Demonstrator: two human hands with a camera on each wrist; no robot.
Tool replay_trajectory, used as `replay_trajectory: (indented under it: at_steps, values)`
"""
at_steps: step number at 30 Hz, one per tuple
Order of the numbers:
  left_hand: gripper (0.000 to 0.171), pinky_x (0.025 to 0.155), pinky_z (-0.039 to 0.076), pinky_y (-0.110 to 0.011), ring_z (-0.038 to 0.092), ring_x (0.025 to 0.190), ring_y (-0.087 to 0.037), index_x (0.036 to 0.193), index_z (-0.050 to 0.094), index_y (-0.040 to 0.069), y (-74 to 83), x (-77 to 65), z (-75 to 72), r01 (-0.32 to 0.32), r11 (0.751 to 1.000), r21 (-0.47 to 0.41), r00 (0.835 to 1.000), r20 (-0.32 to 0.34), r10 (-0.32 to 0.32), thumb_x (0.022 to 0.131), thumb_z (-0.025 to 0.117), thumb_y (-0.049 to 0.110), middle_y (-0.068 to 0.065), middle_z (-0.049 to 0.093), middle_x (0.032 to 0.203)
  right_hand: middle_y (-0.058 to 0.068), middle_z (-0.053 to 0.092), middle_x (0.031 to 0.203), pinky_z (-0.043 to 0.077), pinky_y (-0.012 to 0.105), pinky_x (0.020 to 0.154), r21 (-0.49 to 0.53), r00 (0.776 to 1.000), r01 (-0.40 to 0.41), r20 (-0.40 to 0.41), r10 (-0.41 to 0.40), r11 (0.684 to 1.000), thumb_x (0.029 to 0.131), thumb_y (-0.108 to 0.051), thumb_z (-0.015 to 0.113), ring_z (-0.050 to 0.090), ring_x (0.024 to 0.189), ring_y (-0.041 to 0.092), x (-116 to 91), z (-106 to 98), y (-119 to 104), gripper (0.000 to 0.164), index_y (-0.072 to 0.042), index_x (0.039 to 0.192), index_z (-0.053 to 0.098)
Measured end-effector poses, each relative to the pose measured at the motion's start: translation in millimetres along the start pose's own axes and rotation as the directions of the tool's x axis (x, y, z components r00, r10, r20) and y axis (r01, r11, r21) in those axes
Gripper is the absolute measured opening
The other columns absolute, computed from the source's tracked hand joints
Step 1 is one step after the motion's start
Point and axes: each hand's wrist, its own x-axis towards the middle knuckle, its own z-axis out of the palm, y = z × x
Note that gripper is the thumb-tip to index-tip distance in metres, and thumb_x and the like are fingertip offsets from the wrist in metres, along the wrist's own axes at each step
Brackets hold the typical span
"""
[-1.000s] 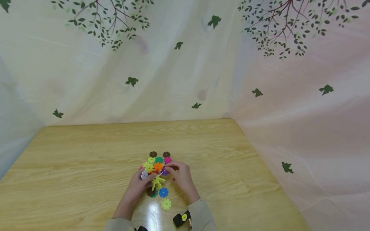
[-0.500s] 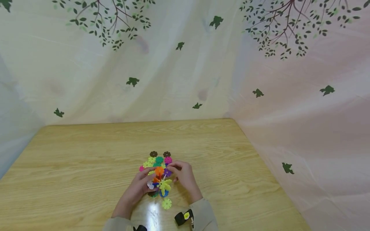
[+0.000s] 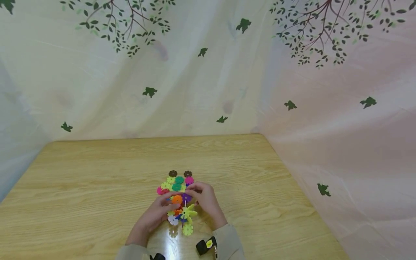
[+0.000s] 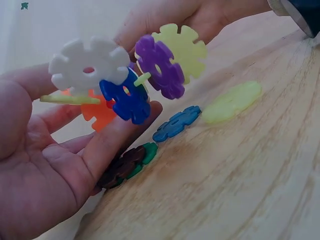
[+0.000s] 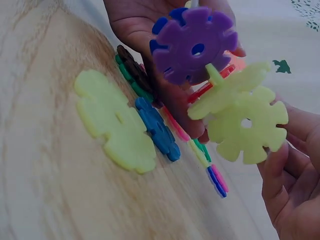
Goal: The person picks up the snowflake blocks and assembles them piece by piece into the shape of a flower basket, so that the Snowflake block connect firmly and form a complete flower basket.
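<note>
My left hand (image 3: 152,216) grips a joined cluster of interlocking plastic discs, notched like flowers, above the table. An orange disc (image 3: 177,199) lies near the fingertips, a white disc (image 3: 173,219) hangs lower. On the right side, two yellow discs cross in a star (image 3: 189,213), close to a purple disc (image 5: 192,55). A blue disc (image 4: 139,111) slots in beside the white one. My right hand (image 3: 207,200) reaches the cluster's far right side, thumb and forefinger close together. In the right wrist view, the yellow discs stand before its fingertips; whether they pinch a piece is hidden.
Just beyond the hands lie several loose discs, among them a brown disc (image 3: 173,173), a green disc (image 3: 179,180) and a pink disc (image 3: 189,180). Nearer lie a yellow disc (image 3: 187,229) and a blue disc (image 4: 176,124). The wooden table (image 3: 266,187) meets a printed curtain (image 3: 182,72).
The left hand has turned the cluster and brought it lower, toward the person; the white disc and yellow star sit nearer now. The right hand has barely shifted.
</note>
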Motion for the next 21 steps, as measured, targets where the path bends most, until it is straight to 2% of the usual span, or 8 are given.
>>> replay_trajectory:
  at_steps: [6, 8, 11, 15, 17, 21]
  values:
    - [0.052, 0.078, 0.056, -0.024, 0.060, 0.095, -0.012, 0.140, 0.042, -0.003, -0.6, -2.3, -3.5, -0.009, 0.999, 0.046, 0.994, -0.104, 0.013, 0.095, 0.059, 0.017, -0.011, 0.054, 0.119, 0.012, 0.072, 0.094, 0.050, 0.020, 0.050, 0.036, 0.999, -0.033, -0.035, 0.034, 0.999, 0.094, -0.024, 0.063, 0.058, 0.070, 0.009, 3, -5, 1, 0.026, -0.002, 0.105, 0.070]
    - [0.052, 0.073, 0.054, -0.020, 0.059, 0.090, -0.010, 0.139, 0.043, -0.003, -0.3, -3.3, -4.8, 0.003, 0.999, 0.053, 0.988, -0.156, 0.005, 0.094, 0.060, 0.017, -0.011, 0.055, 0.115, 0.011, 0.072, 0.095, 0.051, 0.021, 0.051, -0.008, 0.996, -0.042, -0.078, 0.042, 0.999, 0.094, -0.024, 0.063, 0.059, 0.073, 0.010, 5, -10, 2, 0.026, -0.003, 0.107, 0.070]
    - [0.053, 0.066, 0.051, -0.017, 0.056, 0.085, -0.008, 0.139, 0.044, -0.003, 1.1, -5.1, -7.4, 0.033, 0.998, 0.056, 0.972, -0.234, -0.019, 0.094, 0.061, 0.017, -0.017, 0.053, 0.119, 0.009, 0.071, 0.094, 0.052, 0.022, 0.057, -0.161, 0.993, -0.057, -0.113, 0.039, 0.985, 0.093, -0.019, 0.065, 0.060, 0.078, 0.013, 11, -19, 1, 0.022, -0.004, 0.107, 0.071]
    - [0.052, 0.072, 0.054, -0.020, 0.058, 0.094, -0.012, 0.140, 0.043, -0.002, 4.1, -7.5, -11.4, 0.042, 0.998, 0.050, 0.959, -0.282, -0.026, 0.095, 0.059, 0.018, -0.024, 0.052, 0.129, 0.007, 0.069, 0.093, 0.052, 0.025, 0.065, -0.373, 0.996, -0.058, -0.089, 0.027, 0.926, 0.089, -0.017, 0.070, 0.062, 0.081, 0.016, 26, -22, -3, 0.022, -0.005, 0.107, 0.071]
    - [0.051, 0.078, 0.055, -0.023, 0.059, 0.101, -0.014, 0.140, 0.043, -0.003, 5.7, -8.2, -13.0, 0.031, 0.998, 0.048, 0.960, -0.281, -0.016, 0.096, 0.058, 0.018, -0.022, 0.054, 0.129, 0.007, 0.070, 0.093, 0.052, 0.028, 0.066, -0.437, 0.997, -0.056, -0.073, 0.026, 0.898, 0.088, -0.019, 0.071, 0.063, 0.082, 0.017, 35, -21, -5, 0.025, -0.006, 0.109, 0.071]
    - [0.051, 0.081, 0.055, -0.024, 0.060, 0.101, -0.014, 0.139, 0.044, -0.003, 7.5, -7.2, -14.5, 0.025, 0.999, 0.038, 0.958, -0.285, -0.013, 0.096, 0.059, 0.018, -0.015, 0.059, 0.123, 0.005, 0.070, 0.093, 0.052, 0.031, 0.067, -0.560, 0.998, -0.065, -0.042, 0.050, 0.826, 0.085, -0.024, 0.074, 0.063, 0.082, 0.018, 52, -14, -8, 0.027, -0.009, 0.106, 0.071]
